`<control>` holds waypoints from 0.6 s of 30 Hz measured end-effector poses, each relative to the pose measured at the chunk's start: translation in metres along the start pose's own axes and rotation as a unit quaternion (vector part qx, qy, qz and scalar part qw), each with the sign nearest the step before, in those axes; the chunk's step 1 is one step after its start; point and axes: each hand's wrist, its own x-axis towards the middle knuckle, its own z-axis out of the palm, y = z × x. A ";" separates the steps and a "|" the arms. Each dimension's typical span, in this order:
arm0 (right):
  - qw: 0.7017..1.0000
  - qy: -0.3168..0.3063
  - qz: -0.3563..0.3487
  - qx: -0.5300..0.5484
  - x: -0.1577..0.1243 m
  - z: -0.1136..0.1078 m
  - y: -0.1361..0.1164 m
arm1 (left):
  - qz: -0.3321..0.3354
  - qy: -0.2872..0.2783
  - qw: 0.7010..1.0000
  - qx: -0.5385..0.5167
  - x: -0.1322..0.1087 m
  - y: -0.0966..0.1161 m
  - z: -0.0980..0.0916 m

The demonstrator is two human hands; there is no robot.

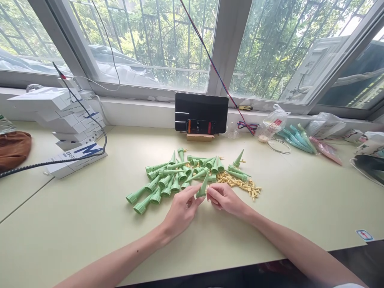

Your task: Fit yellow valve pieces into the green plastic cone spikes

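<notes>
My left hand (183, 206) grips a green plastic watering spike (203, 185) near its wide end, the point tilted up. My right hand (225, 197) is closed in a pinch right beside that spike; a bit of pale yellow shows at its fingertips, mostly hidden by them. Behind my hands lies a pile of green spikes (164, 182), many with their round open ends toward me. To the right of the pile, small yellow plastic pieces (240, 183) are heaped. One spike (239, 158) stands upright with a yellow piece sticking out of its side.
A phone (201, 127) showing a timer leans against a dark tablet (220, 110) at the windowsill. Stacked white boxes (72, 124) stand at the left, with a black cable (102, 128) across them. Plastic bags (273, 122) and blue-green packets (295, 138) lie at the back right.
</notes>
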 end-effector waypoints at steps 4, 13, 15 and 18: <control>0.998 0.009 -0.025 -0.057 -0.001 -0.001 0.001 | -0.016 0.002 1.000 0.007 0.000 0.004 0.000; 0.968 0.044 -0.125 -0.213 0.000 -0.003 0.000 | -0.120 -0.056 0.986 -0.106 -0.003 0.008 -0.001; 0.958 0.054 -0.149 -0.240 0.001 -0.003 0.001 | -0.127 -0.072 0.981 -0.129 -0.001 0.008 -0.002; 0.942 0.064 -0.188 -0.271 0.002 -0.004 0.006 | -0.136 -0.080 0.976 -0.153 0.000 0.009 -0.003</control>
